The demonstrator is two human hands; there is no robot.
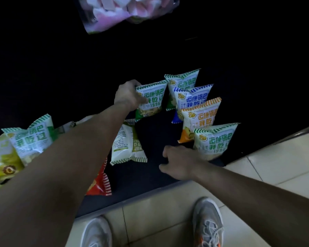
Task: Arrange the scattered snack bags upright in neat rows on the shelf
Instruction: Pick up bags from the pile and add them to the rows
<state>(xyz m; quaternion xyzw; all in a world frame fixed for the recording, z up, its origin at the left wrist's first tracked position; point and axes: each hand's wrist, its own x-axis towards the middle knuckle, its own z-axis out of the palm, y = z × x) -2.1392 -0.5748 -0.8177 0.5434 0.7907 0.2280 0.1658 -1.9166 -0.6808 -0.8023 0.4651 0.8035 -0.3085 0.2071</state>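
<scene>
My left hand [128,97] pinches green snack bag [151,100] at side seam; light, puffy, crushable pkg, so grip edges only. Right hand [180,163] loosely curled, holding nothing.

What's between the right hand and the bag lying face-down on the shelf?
Nothing but bare black shelf, in the head view; the right hand and the face-down bag are apart.

On the shelf [159,132], a row of four upright bags [198,111] runs from one to three o'clock of the flat-lying bag [127,145], each overlapping the one behind. A fifth bag [151,100] is upright at its twelve o'clock, and a heap of bags [25,139] lies at nine o'clock.
</scene>
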